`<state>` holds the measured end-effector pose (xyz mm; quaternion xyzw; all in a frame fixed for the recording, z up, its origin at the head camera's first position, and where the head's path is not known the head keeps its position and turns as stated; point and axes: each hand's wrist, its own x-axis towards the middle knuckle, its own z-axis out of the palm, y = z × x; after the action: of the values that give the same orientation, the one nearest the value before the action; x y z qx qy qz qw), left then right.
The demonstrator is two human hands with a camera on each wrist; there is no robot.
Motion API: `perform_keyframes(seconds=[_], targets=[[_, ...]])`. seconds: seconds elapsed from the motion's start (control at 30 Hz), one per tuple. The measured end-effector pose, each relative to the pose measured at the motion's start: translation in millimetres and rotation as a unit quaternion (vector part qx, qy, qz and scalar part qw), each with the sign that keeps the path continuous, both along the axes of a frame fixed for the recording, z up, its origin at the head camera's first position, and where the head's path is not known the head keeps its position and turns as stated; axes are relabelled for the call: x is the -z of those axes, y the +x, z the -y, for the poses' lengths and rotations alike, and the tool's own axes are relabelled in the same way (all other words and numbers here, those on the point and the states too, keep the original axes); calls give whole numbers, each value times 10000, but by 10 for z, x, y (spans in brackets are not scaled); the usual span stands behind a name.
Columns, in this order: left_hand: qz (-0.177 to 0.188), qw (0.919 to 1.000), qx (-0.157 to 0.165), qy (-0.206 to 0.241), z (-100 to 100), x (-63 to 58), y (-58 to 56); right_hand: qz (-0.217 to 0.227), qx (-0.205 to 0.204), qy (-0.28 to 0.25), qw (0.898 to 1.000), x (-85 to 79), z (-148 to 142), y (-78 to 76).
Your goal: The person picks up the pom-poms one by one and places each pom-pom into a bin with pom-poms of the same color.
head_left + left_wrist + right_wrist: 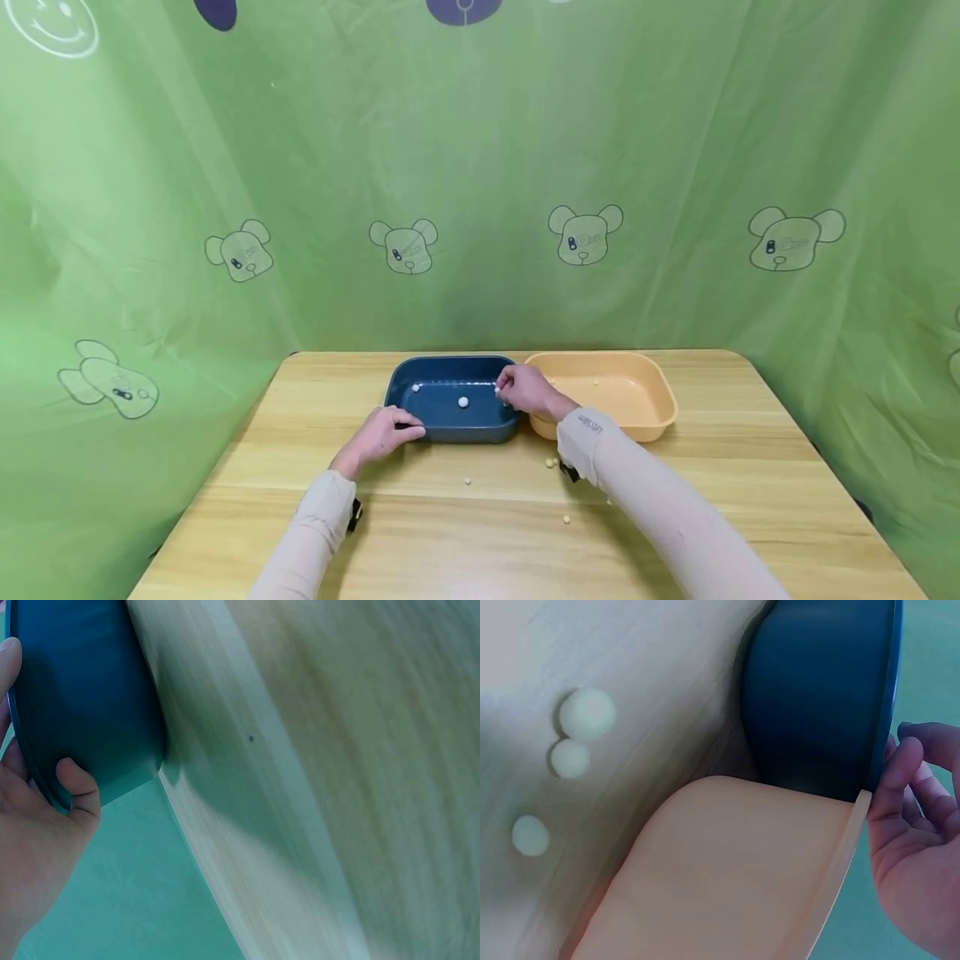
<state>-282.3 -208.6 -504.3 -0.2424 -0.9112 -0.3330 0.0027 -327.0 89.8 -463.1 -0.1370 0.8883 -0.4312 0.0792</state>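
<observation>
A dark blue plastic basin stands on the table, with a larger white ball and a smaller white ball inside. My left hand grips its near left corner; the left wrist view shows the thumb over the rim and the other fingers partly hidden behind. Above the basin's right end, my right hand pinches a tiny white ball between thumb and fingertips. In the right wrist view that ball is hidden by the curled fingers, which are close beside the two basins' rims.
Against the blue basin's right side sits a pale orange basin with a small ball in it. Loose pale balls lie on the wooden table, among them a pair before the basins. A green curtain surrounds the table.
</observation>
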Motion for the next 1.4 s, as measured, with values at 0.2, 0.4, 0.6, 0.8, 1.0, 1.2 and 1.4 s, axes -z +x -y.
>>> perform_keyframes(seconds=[0.2, 0.4, 0.6, 0.8, 1.0, 1.2, 1.4], targets=[[-27, 10000, 5, 35, 1, -17, 5, -12, -73, 188, 9998, -34, 23, -29], [-76, 10000, 53, 10, 2, -13, 12, 3, -100, 296, 9995, -35, 32, -53], [-170, 9998, 86, -14, 4, 4, 15, -65, -80, 371, 9993, -10, 51, -83], [-334, 9993, 187, 41, 13, 18, 5, -85, -45, 444, 9990, -9, 59, -104], [-623, 9970, 345, 296, 28, 42, -9, -106, -49, 470, 9988, 9, 58, -136], [-302, 9993, 175, 117, 6, 29, -11, -163, -6, 413, 9990, 18, 38, -117], [-260, 9996, 90, 27, 2, 14, 0, -214, -85, 167, 9996, -2, 37, -30]])
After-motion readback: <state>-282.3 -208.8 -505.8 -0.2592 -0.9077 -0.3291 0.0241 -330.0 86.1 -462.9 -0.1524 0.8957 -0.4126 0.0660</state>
